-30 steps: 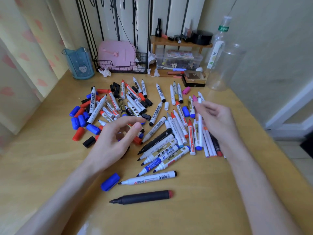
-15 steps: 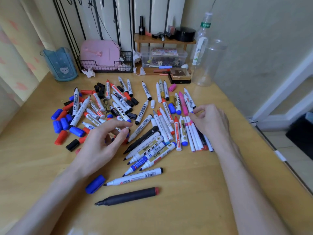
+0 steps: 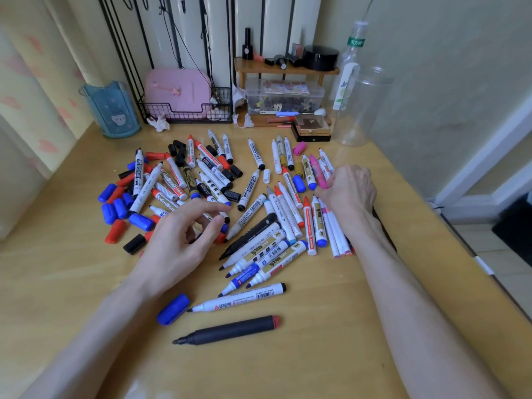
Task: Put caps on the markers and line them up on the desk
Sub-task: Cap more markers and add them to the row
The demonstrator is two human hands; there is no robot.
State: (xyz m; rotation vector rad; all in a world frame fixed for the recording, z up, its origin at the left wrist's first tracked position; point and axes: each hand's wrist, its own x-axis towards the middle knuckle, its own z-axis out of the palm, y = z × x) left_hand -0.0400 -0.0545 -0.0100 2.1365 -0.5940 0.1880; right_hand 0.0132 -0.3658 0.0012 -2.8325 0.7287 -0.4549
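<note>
Meanwhile the right hand (image 3: 349, 191) had drawn back and settled on the white-barrelled markers (image 3: 335, 231) near the wooden bench's (image 3: 288, 370) right edge, fingertips hidden beside the pink marker (image 3: 316, 171) (pinching one or not, I could not tell). The left hand (image 3: 178, 240) hovered loosely curled, empty, mid-pile; blue, red and black plastic caps (image 3: 119, 207) lay toward the left edge, so capping seemed barely begun.

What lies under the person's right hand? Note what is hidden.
Several thin white markers emerge from beneath the right hand, and a pink marker meets its fingers. Their covered parts and the fingers' grip are hidden.
</note>
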